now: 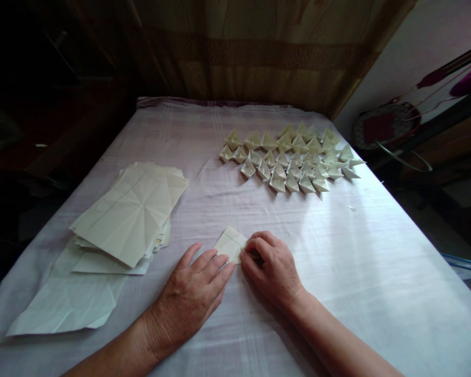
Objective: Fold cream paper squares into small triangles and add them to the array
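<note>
A small folded piece of cream paper (230, 243) lies on the cloth-covered table (361, 262) near the front. My left hand (192, 293) lies flat with its fingers stretched out, the fingertips pressing on the paper's near edge. My right hand (272, 269) is curled, its fingers pinching the paper's right corner against the table.
A stack of creased cream sheets (131, 212) lies at the left on larger sheets (68, 303). Several small folded paper shapes (292, 159) are set in rows at the back right. A curtain (259, 52) hangs behind; dark furniture stands at the left, a rack with round items (384, 128) at the right.
</note>
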